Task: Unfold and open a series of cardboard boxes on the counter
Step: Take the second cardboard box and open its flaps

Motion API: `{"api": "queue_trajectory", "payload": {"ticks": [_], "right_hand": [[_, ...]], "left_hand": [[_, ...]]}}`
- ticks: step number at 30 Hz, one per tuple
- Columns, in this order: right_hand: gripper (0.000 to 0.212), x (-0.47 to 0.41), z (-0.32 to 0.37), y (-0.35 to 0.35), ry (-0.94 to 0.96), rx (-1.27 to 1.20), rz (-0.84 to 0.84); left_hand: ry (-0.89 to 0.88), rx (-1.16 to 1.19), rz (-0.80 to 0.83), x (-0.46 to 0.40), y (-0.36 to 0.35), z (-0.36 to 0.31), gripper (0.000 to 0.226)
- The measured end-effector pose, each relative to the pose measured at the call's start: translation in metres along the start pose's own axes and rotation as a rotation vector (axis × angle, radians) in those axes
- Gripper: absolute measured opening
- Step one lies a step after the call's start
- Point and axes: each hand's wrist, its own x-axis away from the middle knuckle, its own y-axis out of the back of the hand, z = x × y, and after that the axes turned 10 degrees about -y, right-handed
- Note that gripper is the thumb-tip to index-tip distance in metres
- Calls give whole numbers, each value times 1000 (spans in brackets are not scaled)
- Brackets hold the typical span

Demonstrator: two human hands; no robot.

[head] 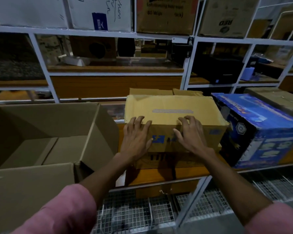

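A yellowish-brown cardboard box (172, 108) with blue print on its front stands closed on the wooden counter (184, 173) in the middle of the view. My left hand (136, 137) lies on its front top edge, fingers spread over the lid. My right hand (190, 134) rests on the same edge to the right, its fingertips bent onto the lid. At the left stands a large plain brown box (46, 135), opened, with its flaps up and nothing visible inside.
A blue printed carton (264, 130) sits close against the right of the middle box. White metal shelving (46, 73) with more cartons rises behind the counter. Wire mesh (135, 213) lies below the counter's front edge.
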Motion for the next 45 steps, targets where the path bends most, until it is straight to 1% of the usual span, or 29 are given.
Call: {"api": "queue_trajectory", "payload": {"ticks": [2, 6, 9, 12, 14, 16, 18, 20, 22, 24, 26, 28, 29, 31, 33, 34, 35, 36, 37, 39, 41, 43, 45], "right_hand": [[49, -12, -1, -6, 53, 16, 71], [46, -31, -7, -19, 110, 12, 136], [48, -50, -12, -27, 105, -19, 182], [46, -70, -14, -33, 91, -36, 186], [46, -86, -14, -34, 97, -11, 167], [50, -107, -12, -32, 101, -8, 189], [52, -133, -9, -33, 103, -52, 255], [56, -161, -4, -40, 104, -43, 318], [67, -185, 2, -50, 103, 14, 377], [76, -205, 10, -57, 83, 20, 434], [77, -223, 16, -57, 68, 11, 455], [71, -233, 20, -47, 65, -5, 411], [65, -235, 22, -38, 76, -30, 346], [53, -234, 25, -16, 108, -106, 162], [47, -232, 26, 15, 134, -194, -7], [43, -231, 26, 33, 144, -222, -64], [41, -229, 26, 53, 154, -236, -86], [40, -226, 27, 73, 170, -241, -68], [40, -223, 27, 92, 185, -238, -14], [39, -213, 32, 125, 180, -186, 146], [36, -201, 37, 145, 142, -108, 266], [31, -186, 42, 156, 86, -120, 398], [25, -168, 46, 157, -17, -244, 588]], "left_hand": [[9, -24, 74, -9, -2, 3, 72], [7, -65, 186, -25, -13, 8, 72], [35, -70, 171, -37, -21, 13, 69], [47, -84, 168, -51, -28, 17, 67], [63, -121, 147, -59, -33, 17, 64], [76, -151, 98, -62, -39, 19, 61], [74, -155, 40, -64, -44, 23, 57], [79, -154, -16, -68, -43, 26, 52], [111, -162, -73, -79, -37, 27, 48], [150, -185, -110, -92, -31, 28, 48], [167, -174, -114, -104, -25, 29, 51], [178, -142, -91, -116, -17, 31, 55], [191, -128, -86, -124, -12, 32, 55], [217, -111, -99, -142, 4, 34, 55], [195, -157, -118, -161, 26, 34, 58], [174, -202, -131, -170, 40, 32, 56], [161, -250, -141, -178, 54, 29, 54], [160, -288, -146, -184, 69, 24, 53], [168, -308, -154, -187, 84, 19, 51], [191, -313, -176, -189, 114, 8, 49], [182, -325, -194, -185, 135, 0, 46], [162, -275, -180, -178, 148, -7, 40], [156, -142, -92, -167, 151, -11, 35]]}}
